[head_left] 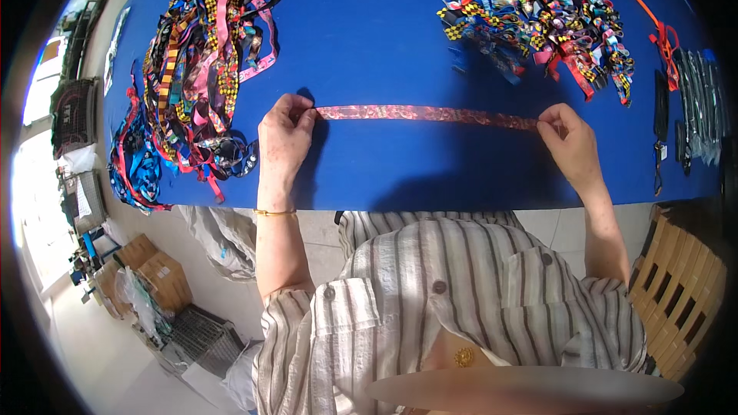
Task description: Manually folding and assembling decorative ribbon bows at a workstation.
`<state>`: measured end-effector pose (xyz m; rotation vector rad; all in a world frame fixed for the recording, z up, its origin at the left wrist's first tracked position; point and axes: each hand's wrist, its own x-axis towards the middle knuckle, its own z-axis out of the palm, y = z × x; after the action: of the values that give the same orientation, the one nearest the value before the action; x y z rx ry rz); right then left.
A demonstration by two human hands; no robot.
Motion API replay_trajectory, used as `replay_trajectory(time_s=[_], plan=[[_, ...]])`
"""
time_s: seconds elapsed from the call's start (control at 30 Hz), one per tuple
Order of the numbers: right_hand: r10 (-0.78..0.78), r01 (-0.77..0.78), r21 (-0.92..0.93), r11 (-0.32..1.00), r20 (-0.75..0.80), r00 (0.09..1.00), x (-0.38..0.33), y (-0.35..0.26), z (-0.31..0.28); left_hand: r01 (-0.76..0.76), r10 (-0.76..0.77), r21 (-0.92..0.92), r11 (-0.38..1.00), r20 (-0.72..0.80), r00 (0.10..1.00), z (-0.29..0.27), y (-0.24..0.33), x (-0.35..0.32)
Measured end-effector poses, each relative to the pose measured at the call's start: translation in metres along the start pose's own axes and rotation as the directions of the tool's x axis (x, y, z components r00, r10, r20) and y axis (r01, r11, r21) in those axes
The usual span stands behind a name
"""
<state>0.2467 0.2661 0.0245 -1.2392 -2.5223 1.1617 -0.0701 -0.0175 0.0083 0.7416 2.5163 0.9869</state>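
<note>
Person's wearing a short-sleeved striped shirt (453,292), off-white with grey-brown vertical stripes, dark round buttons on the front and on the two chest pocket flaps. Sleeves end above the elbows. Thin gold bangle (275,213) on the left wrist, plus a small gold pendant (463,356) at the neckline.

hands – 2 | stretched ribbon (427,114) – 1 | ribbon heaps – 2
</note>
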Motion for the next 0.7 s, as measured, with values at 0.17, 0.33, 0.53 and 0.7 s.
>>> replay_trajectory(time_s=[0.17,0.33,0.53,0.7], plan=[[0.012,-0.014,-0.027,1.0,-0.103,0.995,-0.004,0.018,-0.008,-0.004,0.004,0.004,1.0,-0.042,0.999,0.001,-0.007,-0.002],[0.055,-0.065,-0.061,0.996,-0.152,0.987,-0.008,0.016,-0.01,-0.014,0.017,0.049,0.999,-0.066,0.998,0.0,-0.011,-0.003],[0.064,-0.087,-0.117,0.989,-0.191,0.98,-0.009,0.013,-0.012,0.015,-0.012,0.025,1.0,-0.093,0.996,0.001,-0.01,-0.006],[0.035,-0.084,-0.184,0.979,-0.252,0.967,-0.009,0.023,-0.015,-0.012,0.046,0.216,0.976,-0.151,0.987,-0.001,-0.016,-0.007]])
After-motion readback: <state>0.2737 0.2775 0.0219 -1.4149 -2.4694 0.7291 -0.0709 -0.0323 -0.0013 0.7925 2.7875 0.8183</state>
